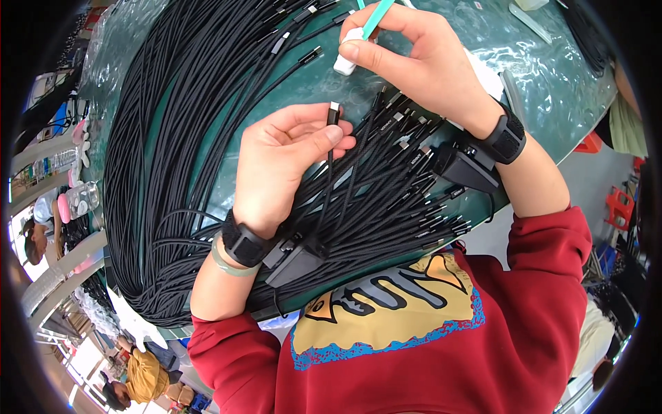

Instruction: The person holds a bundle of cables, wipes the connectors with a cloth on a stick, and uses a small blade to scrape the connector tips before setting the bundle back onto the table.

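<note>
The left hand (286, 162) pinched one black cable (329, 169) just below its metal plug, tip up, w/ the big cable bundle (172, 152) spread under and beside it. Above it, the right hand (414, 58) gripped a teal stick (377, 17) & a small white piece (347, 62) against the thumb, over the green table (483, 41).

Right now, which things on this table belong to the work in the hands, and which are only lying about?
In use:
- black cable, plug end pinched in the left hand
- teal stick and small white piece, in the right hand
- pile of black cables, the supply

Lying about:
- clear jar at the left edge
- white strip at the far side
</note>
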A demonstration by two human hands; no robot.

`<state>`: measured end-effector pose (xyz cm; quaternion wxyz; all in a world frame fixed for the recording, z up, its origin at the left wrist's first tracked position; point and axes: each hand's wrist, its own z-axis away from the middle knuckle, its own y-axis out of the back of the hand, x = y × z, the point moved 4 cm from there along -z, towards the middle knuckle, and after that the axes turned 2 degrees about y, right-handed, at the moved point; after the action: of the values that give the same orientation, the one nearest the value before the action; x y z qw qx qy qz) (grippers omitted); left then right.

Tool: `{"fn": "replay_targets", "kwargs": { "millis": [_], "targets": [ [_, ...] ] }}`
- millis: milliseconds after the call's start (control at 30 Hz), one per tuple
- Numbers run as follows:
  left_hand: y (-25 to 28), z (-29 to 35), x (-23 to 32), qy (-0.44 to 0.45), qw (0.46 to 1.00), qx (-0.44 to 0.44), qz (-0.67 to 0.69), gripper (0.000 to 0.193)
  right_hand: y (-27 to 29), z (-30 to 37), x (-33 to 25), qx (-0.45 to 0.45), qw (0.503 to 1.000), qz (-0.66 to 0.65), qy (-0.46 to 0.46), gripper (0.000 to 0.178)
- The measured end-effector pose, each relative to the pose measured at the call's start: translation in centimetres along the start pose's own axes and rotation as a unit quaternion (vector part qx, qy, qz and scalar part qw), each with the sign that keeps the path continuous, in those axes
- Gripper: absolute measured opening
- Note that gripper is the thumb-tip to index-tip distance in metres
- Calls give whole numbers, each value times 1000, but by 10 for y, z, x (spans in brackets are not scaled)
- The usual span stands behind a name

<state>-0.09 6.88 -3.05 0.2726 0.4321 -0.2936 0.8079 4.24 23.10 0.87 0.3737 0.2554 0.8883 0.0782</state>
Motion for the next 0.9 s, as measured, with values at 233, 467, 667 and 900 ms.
{"fn": "replay_targets", "kwargs": {
  "millis": [233, 467, 667, 900],
  "targets": [
    [3, 0, -1, 13, 994, 51, -94, 12, -24, 18, -3, -93, 980, -11, -178, 11],
    [3, -1, -3, 13, 999, -32, 13, 17, -24, 15, -8, -99, 989, 52, -92, 12],
    [3, -1, -7, 102, 985, -66, 120, 24, -20, 16, -2, -64, 992, 31, -104, 11],
    [6, -4, -8, 105, 975, -131, 148, 25, -7, 6, 3, 26, 990, -76, 114, 11]
  ]
}}
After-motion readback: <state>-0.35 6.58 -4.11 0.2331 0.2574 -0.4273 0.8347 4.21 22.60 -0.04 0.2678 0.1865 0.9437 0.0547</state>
